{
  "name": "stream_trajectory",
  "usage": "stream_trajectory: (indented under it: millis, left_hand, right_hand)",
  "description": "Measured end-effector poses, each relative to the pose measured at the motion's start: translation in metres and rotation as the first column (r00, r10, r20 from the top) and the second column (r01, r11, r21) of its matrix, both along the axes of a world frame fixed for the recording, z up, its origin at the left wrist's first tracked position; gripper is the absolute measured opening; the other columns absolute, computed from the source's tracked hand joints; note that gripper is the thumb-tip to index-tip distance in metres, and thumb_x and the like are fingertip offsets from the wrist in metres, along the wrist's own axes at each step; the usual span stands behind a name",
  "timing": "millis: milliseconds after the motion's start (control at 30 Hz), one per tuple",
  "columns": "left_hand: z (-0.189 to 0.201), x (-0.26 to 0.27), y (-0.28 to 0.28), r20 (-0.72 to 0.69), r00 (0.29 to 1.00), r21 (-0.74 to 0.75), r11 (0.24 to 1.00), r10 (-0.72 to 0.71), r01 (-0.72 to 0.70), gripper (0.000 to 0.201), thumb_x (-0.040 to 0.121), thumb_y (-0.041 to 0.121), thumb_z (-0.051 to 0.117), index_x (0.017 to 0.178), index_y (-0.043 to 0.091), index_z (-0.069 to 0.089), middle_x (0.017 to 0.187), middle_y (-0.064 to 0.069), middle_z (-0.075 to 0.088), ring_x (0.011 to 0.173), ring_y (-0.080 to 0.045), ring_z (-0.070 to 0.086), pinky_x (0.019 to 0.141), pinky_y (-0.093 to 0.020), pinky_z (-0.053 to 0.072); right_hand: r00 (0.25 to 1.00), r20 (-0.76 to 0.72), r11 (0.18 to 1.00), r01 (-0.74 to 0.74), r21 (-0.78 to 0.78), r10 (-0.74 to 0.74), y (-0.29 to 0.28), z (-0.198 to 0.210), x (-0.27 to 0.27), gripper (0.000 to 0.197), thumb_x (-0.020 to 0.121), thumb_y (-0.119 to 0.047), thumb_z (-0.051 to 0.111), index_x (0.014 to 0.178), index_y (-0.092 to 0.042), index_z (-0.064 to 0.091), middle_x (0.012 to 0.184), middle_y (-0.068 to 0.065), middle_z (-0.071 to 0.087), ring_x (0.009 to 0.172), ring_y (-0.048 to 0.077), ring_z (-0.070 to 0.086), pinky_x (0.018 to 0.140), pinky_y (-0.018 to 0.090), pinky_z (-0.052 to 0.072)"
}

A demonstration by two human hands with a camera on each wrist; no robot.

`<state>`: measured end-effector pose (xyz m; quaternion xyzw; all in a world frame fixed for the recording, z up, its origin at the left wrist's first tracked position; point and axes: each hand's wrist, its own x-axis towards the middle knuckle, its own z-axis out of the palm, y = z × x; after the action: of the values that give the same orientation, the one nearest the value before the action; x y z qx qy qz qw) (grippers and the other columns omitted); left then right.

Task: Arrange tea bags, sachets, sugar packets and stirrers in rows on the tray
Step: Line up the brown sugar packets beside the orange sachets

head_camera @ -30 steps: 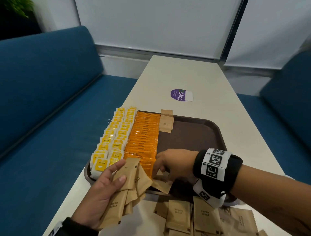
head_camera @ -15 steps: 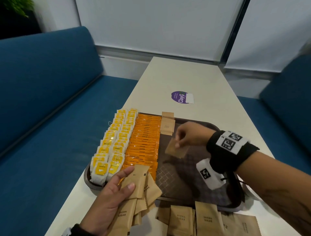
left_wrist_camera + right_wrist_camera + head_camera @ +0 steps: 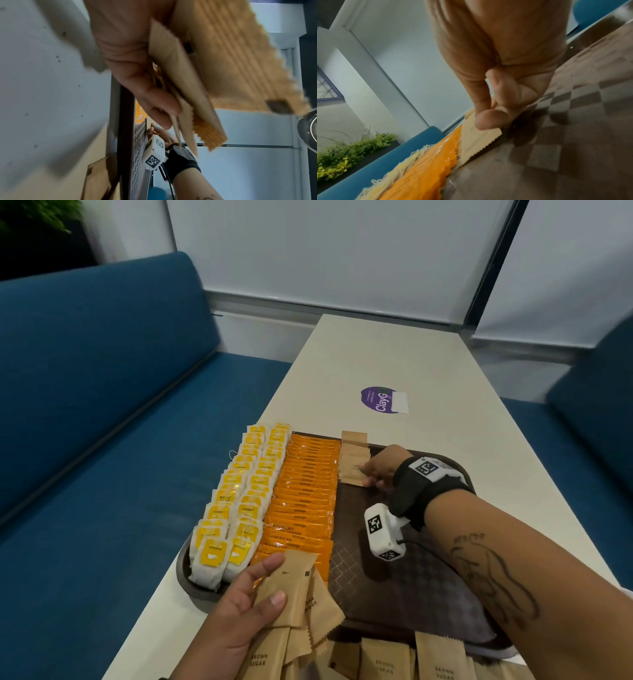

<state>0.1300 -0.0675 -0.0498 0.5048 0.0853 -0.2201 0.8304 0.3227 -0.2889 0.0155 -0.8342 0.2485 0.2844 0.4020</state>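
Note:
A dark brown tray (image 3: 411, 587) lies on the pale table. Two rows of yellow tea bags (image 3: 236, 501) fill its left side, with a row of orange coffee sachets (image 3: 305, 498) beside them. At the tray's far end a short row of brown sugar packets (image 3: 354, 455) begins. My right hand (image 3: 368, 474) pinches the nearest packet (image 3: 477, 140) of that row between thumb and fingers, its lower edge on the tray. My left hand (image 3: 260, 594) grips a fanned bundle of brown sugar packets (image 3: 291, 594) above the tray's near left corner; the same bundle (image 3: 214, 67) fills the left wrist view.
More brown sugar packets (image 3: 387, 662) lie loose on the table in front of the tray. A purple sticker (image 3: 380, 400) sits farther up the table. Blue sofas (image 3: 102, 440) flank the table on both sides. A green plant (image 3: 351, 146) stands behind the left sofa.
My right hand took one packet from the bundle, carried it across the tray to the far end and set it against the short brown row. The left hand stayed put with its bundle.

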Motion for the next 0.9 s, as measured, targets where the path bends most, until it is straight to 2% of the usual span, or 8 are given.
stream_trajectory:
  millis: [133, 267, 467, 567, 633, 700, 767, 900]
  left_hand:
    - [-0.001, -0.001, -0.002, 0.018, 1.000, -0.010, 1.000, 0.006, -0.006, 0.112, 0.000, 0.034, 0.093, 0.107, 0.016, 0.063, 0.083, 0.010, 0.075, 0.073, -0.011, 0.072, 0.052, -0.021, 0.054]
    - [-0.002, -0.001, -0.003, 0.021, 1.000, 0.000, 1.000, 0.007, -0.007, 0.112, -0.001, 0.033, 0.093, 0.106, 0.016, 0.064, 0.080, 0.014, 0.074, 0.072, -0.010, 0.071, 0.051, -0.021, 0.054]
    - [-0.007, 0.001, -0.005, 0.043, 0.999, 0.033, 0.999, 0.025, -0.026, 0.109, 0.001, 0.036, 0.093, 0.105, 0.016, 0.063, 0.083, 0.013, 0.074, 0.073, -0.007, 0.071, 0.053, -0.019, 0.053]
    - [-0.008, 0.000, -0.006, 0.047, 0.998, 0.055, 0.998, 0.029, -0.032, 0.083, 0.028, 0.024, 0.096, 0.104, 0.017, 0.064, 0.094, 0.008, 0.073, 0.075, -0.006, 0.071, 0.055, -0.018, 0.053]
    - [-0.005, -0.001, -0.010, 0.032, 0.999, 0.049, 0.998, 0.030, -0.031, 0.066, 0.046, 0.010, 0.091, 0.105, 0.018, 0.064, 0.098, 0.002, 0.072, 0.074, -0.010, 0.071, 0.054, -0.020, 0.054]
    - [-0.003, -0.004, -0.013, 0.036, 0.999, 0.037, 0.999, 0.019, -0.020, 0.063, 0.052, 0.002, 0.086, 0.108, 0.017, 0.062, 0.091, 0.002, 0.075, 0.074, -0.012, 0.072, 0.054, -0.022, 0.054]
    - [0.004, -0.009, -0.017, 0.039, 0.999, 0.008, 1.000, 0.012, -0.012, 0.052, 0.064, -0.002, 0.073, 0.110, 0.017, 0.061, 0.091, 0.000, 0.075, 0.075, -0.017, 0.072, 0.055, -0.026, 0.056]
    - [0.014, -0.016, -0.027, 0.058, 0.998, -0.011, 1.000, -0.011, 0.012, 0.053, 0.068, 0.004, 0.063, 0.117, 0.020, 0.056, 0.091, -0.002, 0.075, 0.077, -0.023, 0.070, 0.055, -0.031, 0.057]
  right_hand:
    - [1.000, -0.001, 1.000, 0.005, -0.012, -0.005, 0.000, -0.008, 0.007, 0.017, 0.097, -0.018, 0.050, 0.084, -0.010, 0.055, 0.066, 0.005, 0.053, 0.060, 0.010, 0.043, 0.054, 0.020, 0.034]
    - [0.995, 0.032, 0.981, -0.092, -0.169, 0.099, 0.002, -0.015, 0.011, 0.027, 0.092, -0.030, 0.059, 0.084, -0.005, 0.053, 0.065, 0.001, 0.056, 0.060, 0.009, 0.049, 0.079, 0.025, 0.041]
    - [0.982, 0.094, 0.930, -0.122, -0.345, 0.164, 0.006, -0.026, 0.019, 0.046, 0.090, -0.039, 0.059, 0.119, -0.003, 0.053, 0.069, -0.001, 0.059, 0.077, 0.013, 0.058, 0.099, 0.031, 0.046]
    - [0.975, 0.164, 0.928, -0.082, -0.363, 0.150, 0.004, -0.030, 0.022, 0.045, 0.087, -0.040, 0.063, 0.114, -0.004, 0.057, 0.080, 0.001, 0.066, 0.090, 0.016, 0.066, 0.097, 0.032, 0.047]
    - [0.966, 0.221, 0.952, -0.062, -0.300, 0.132, -0.003, -0.035, 0.023, 0.042, 0.083, -0.034, 0.069, 0.109, -0.002, 0.061, 0.084, 0.003, 0.067, 0.087, 0.018, 0.066, 0.089, 0.032, 0.052]
    - [0.952, 0.306, 0.995, 0.000, -0.097, 0.029, -0.010, -0.033, 0.019, 0.041, 0.079, -0.020, 0.075, 0.111, 0.002, 0.063, 0.082, 0.007, 0.065, 0.080, 0.020, 0.065, 0.083, 0.035, 0.056]
    - [0.934, 0.357, 0.996, 0.028, -0.082, 0.003, -0.015, -0.020, 0.005, 0.041, 0.080, -0.015, 0.074, 0.113, 0.003, 0.058, 0.085, 0.009, 0.065, 0.083, 0.021, 0.065, 0.082, 0.037, 0.056]
    - [0.885, 0.446, 0.991, -0.136, -0.021, 0.131, -0.016, 0.020, -0.058, 0.033, 0.085, -0.021, 0.069, 0.113, -0.010, 0.055, 0.091, 0.005, 0.062, 0.068, 0.010, 0.057, 0.057, 0.022, 0.045]
